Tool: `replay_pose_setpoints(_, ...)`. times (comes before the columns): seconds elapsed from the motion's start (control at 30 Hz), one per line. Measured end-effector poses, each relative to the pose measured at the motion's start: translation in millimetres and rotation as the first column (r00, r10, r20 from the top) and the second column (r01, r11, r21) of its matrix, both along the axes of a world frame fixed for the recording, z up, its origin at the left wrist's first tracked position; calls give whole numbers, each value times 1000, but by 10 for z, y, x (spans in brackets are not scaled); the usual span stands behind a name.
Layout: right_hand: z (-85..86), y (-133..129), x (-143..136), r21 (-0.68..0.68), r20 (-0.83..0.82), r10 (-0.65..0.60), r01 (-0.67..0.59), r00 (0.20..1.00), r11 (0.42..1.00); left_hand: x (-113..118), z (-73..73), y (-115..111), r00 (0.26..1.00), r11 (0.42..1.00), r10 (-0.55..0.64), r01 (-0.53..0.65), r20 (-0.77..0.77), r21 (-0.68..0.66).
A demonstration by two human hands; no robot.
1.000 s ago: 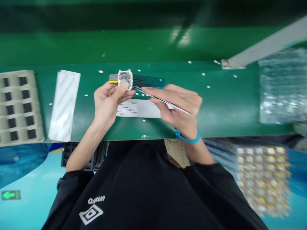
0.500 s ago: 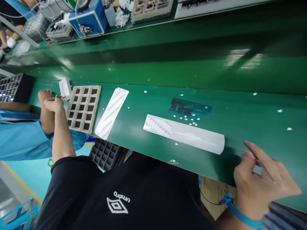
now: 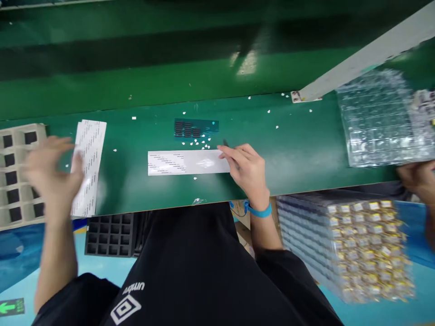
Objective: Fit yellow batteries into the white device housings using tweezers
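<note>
My left hand (image 3: 54,170) is blurred, its thumb and fingers apart, with nothing visible in it. It hovers between the beige compartment tray (image 3: 22,179) and a stack of white printed strips (image 3: 89,167). My right hand (image 3: 247,170), wearing a blue wrist strap (image 3: 261,212), is closed on a thin dark tool that looks like tweezers (image 3: 225,143), mostly hidden by the fingers. It is at the right end of a white strip (image 3: 204,162) with print on its left part. Behind that strip lies a teal film (image 3: 211,127) bearing rows of small black pieces (image 3: 183,129).
Small white bits are scattered around the film. A white post (image 3: 367,50) rises at the right. Beside it lie clear plastic trays (image 3: 377,122), with another person's hand (image 3: 418,179) at their edge. Stacked filled trays (image 3: 360,249) and a black compartment tray (image 3: 110,235) stand below the bench edge.
The view has swung right. My left hand has left the white box near another person's hand and come back toward the printed strips. My right hand has moved left to the white strip's end.
</note>
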State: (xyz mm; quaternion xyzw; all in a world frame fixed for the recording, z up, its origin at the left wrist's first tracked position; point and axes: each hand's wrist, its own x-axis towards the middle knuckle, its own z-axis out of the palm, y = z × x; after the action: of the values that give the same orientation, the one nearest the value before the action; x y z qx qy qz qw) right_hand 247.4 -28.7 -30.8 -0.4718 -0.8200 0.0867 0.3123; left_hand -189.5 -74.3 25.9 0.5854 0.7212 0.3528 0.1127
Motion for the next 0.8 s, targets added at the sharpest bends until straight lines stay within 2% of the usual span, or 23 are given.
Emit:
replay_pose_setpoints(0.03,42,129,-21,-15,36,55,-54,998,998,237,-124,-8,987,988,-136,142,-89,64)
replay_pose_setpoints(0.1,117,395,-55,-38,75,121,-119,990,992,687,-342,13,911,916,-401,401,-100,-17)
replay_pose_setpoints(0.13,145,516,-73,-42,75,134,-131,988,991,872,-432,41,855,863,-504,493,-123,-112)
replay_pose_setpoints(0.2,174,699,-116,-67,134,152,-144,979,987,1128,-573,125,787,793,-603,573,-131,-206)
replay_pose_setpoints(0.33,146,840,-231,-120,185,190,-170,964,978,1257,-719,342,795,809,-586,564,-156,-165)
replay_pose_setpoints(0.47,63,929,-393,-165,204,199,-166,959,972,1250,-737,501,787,796,-604,589,-124,-139)
replay_pose_setpoints(0.6,-47,1082,-589,-228,219,249,-198,943,953,1267,-720,484,785,789,-614,611,-75,-69)
replay_pose_setpoints(0.73,-148,1301,-662,-198,194,208,-170,959,965,1261,-748,404,794,795,-606,606,-47,-12)
replay_pose_setpoints(0.8,-190,1476,-627,-189,175,179,-145,968,971,1258,-793,469,798,800,-599,600,-70,-6)
